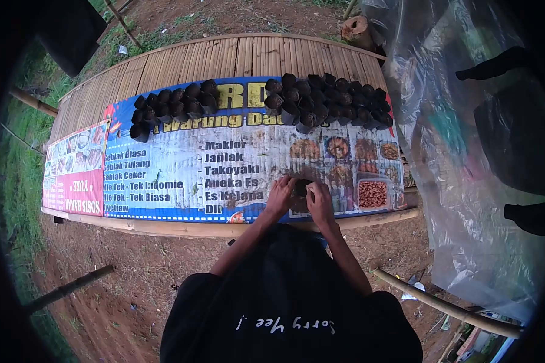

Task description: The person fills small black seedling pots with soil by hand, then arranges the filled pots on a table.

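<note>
Near the front edge of the table, both hands are at a small black plastic seedling bag [301, 187]. My left hand [280, 195] has its fingers closed on the bag's left side. On the opposite side, my right hand [320, 199] pinches the rim. What the bag contains is too dark to make out. Toward the back of the banner stand more black seedling bags: a smaller group [177, 104] on the left and a larger group [321, 100] on the right, packed close together.
A printed menu banner [157, 163] covers much of the bamboo-slat table [212, 57]. Clear plastic sheeting [454, 199] hangs along the right side. Bamboo poles [454, 305] stick out near the ground at right and left. A cut log [357, 31] lies behind the table.
</note>
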Motion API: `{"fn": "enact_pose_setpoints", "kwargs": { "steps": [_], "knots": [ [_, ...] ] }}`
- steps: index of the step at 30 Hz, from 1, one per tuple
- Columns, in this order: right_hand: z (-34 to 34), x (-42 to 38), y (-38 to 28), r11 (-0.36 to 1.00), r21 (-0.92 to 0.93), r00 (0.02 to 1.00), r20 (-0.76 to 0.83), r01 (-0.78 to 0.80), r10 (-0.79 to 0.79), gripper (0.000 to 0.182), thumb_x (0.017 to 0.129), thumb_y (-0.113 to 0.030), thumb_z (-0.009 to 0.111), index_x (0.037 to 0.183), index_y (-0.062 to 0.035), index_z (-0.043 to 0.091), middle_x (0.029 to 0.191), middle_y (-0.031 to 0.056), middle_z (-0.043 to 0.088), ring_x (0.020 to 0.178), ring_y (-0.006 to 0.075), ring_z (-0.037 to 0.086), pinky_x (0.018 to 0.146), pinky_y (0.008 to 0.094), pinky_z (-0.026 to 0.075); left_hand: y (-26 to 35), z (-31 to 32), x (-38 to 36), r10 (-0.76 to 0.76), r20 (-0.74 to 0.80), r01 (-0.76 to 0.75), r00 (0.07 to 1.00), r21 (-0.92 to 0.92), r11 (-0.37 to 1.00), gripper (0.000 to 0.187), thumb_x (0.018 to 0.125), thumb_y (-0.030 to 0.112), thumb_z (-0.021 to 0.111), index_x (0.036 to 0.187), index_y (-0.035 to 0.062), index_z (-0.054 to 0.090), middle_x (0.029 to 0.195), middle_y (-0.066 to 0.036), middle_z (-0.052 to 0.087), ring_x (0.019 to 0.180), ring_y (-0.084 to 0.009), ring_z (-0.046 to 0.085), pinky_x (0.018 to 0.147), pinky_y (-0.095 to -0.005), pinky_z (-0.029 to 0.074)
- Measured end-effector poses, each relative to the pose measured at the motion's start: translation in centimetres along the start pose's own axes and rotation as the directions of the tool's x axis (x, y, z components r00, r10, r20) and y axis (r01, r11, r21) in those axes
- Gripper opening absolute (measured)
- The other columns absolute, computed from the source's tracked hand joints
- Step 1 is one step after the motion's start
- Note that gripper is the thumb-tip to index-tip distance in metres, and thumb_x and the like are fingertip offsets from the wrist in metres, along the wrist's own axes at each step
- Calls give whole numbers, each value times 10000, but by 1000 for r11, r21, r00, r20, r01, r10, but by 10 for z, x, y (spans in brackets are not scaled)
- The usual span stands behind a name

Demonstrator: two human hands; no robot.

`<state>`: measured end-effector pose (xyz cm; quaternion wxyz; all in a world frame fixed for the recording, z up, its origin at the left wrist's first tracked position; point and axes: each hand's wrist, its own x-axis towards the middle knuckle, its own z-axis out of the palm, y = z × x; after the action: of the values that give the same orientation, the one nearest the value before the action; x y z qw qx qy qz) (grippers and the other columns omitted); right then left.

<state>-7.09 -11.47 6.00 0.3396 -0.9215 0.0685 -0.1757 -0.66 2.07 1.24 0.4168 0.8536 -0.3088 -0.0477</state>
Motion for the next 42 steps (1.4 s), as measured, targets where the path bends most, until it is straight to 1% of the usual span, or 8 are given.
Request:
{"fn": "enact_pose_setpoints", "kwargs": {
  "steps": [2, 8, 13, 17, 19, 22, 31, 42],
  "knots": [
    [7, -4, 6, 1000, -15, 1000, 9, 15, -15, 85, 821, -8, 579, 900, -3, 549, 864, 151, 625, 843, 325, 634, 706, 382, 492, 0, 0, 1, -2, 2, 2, 1000, 11, 1000, 591, 642, 157, 745, 1177, 73, 507, 1079, -109, 528, 1061, -294, 497, 883, -408, 385],
    [-3, 8, 8, 957, 138, 965, 97, -254, 242, 81, 817, -15, 586, 893, -4, 560, 883, 161, 622, 856, 318, 630, 742, 378, 491, -2, -2, 5, -4, 53, 5, 999, -9, 1000, 625, 627, 155, 759, 1194, 83, 506, 1100, -108, 532, 1079, -298, 498, 898, -415, 381],
    [-23, 17, -2, 993, 115, 986, 167, -14, -5, 127, 816, 34, 561, 935, -8, 574, 919, 163, 612, 907, 337, 595, 770, 392, 475, -1, -9, 6, -25, 93, 28, 995, -33, 999, 646, 628, 172, 765, 1214, 90, 505, 1153, -132, 529, 1107, -312, 496, 920, -421, 375],
    [-28, 18, 8, 992, 125, 968, 241, 35, -65, 154, 809, 53, 556, 948, -13, 576, 925, 159, 603, 918, 350, 571, 783, 408, 460, 7, -19, 5, -83, 48, 87, 995, -91, 992, 603, 670, 200, 764, 1201, 72, 510, 1077, -159, 585, 1018, -327, 566, 862, -434, 429],
    [-41, 25, -2, 999, 25, 942, 334, 33, -40, 126, 817, 32, 542, 932, -12, 570, 929, 151, 599, 917, 343, 567, 784, 412, 465, 4, -22, 5, -134, 46, 142, 990, -333, 932, 518, 748, 250, 733, 1172, 48, 515, 899, -171, 644, 848, -340, 633, 752, -435, 487],
    [-45, 29, -2, 992, 119, 958, 287, -45, 9, 116, 829, 11, 552, 938, -18, 581, 927, 157, 600, 915, 348, 567, 775, 409, 466, 2, -22, 5, -220, 40, 221, 975, -324, 920, 425, 808, 303, 690, 1087, 21, 535, 757, -166, 652, 725, -338, 652, 670, -418, 510],
    [-35, 20, 4, 966, 149, 953, 251, -212, 170, 128, 871, -112, 593, 950, -13, 574, 863, 173, 615, 827, 353, 599, 718, 423, 474, 17, -20, 7, -207, 51, 213, 977, -224, 951, 272, 848, 257, 636, 885, 6, 535, 738, -210, 632, 685, -390, 622, 634, -463, 488],
    [-30, 15, -4, 991, 116, 980, 194, -60, 36, 108, 828, -35, 606, 899, 11, 538, 839, 178, 608, 811, 345, 627, 677, 382, 498, 15, -16, 8, -160, 40, 163, 986, -119, 979, 170, 833, 151, 577, 912, 6, 534, 838, -210, 599, 811, -387, 586, 716, -487, 448]
  ]
}}
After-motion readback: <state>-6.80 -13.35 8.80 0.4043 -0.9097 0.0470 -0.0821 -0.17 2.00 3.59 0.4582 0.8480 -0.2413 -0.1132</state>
